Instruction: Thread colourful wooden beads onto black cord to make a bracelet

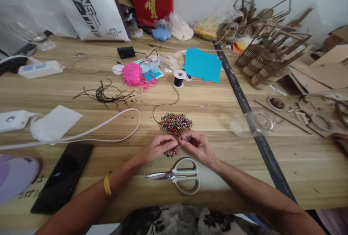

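My left hand pinches a short strand of multicoloured beads, which loops below its fingertips. Close beside it, the thumb and finger of my right hand are pressed together on a thin dark cord; the fingertips of both hands nearly meet. Just beyond them lies a heap of small multicoloured beads. A black cord runs from that heap back to a white-ended spool. Nearer to me, scissors with pale handles lie flat, blades pointing left.
Cut black cord pieces, a pink yarn ball and blue sheets lie farther back. A phone and a white cable are at left. Clear round containers and brown slatted baskets stand at right.
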Motion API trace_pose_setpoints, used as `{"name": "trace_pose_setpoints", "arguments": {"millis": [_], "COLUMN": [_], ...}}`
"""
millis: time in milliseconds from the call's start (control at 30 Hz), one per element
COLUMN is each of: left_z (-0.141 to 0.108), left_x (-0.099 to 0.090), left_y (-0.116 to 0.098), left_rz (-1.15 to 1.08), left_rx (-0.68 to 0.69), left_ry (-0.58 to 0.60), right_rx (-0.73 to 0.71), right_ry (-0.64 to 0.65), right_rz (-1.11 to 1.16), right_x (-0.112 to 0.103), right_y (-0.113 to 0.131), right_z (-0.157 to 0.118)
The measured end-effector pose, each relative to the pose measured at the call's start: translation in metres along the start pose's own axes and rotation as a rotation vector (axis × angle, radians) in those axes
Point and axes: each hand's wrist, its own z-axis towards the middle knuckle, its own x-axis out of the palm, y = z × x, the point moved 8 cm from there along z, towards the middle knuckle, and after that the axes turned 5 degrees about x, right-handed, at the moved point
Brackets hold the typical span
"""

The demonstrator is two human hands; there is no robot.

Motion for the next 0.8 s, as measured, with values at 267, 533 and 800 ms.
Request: {"name": "trace_pose_setpoints", "arguments": {"millis": [267, 533, 800], "left_z": [-0.001, -0.003, -0.002], "left_x": [-0.003, -0.003, -0.005], "left_y": [0.002, 0.005, 0.005], "left_rz": [-0.010, -0.073, -0.060], "left_rx": [-0.051, -0.070, -0.039], "left_ry": [-0.060, -0.090, -0.147], "right_rx": [0.085, 0.188, 0.182], "right_ry": [-0.012, 0.050, 0.026], "right_rz": [0.081, 0.289, 0.301], "right_x": [0.003, 0.009, 0.007], "right_y": [-0.011, -0.028, -0.031], "right_z": [0.001, 0.004, 0.006]}}
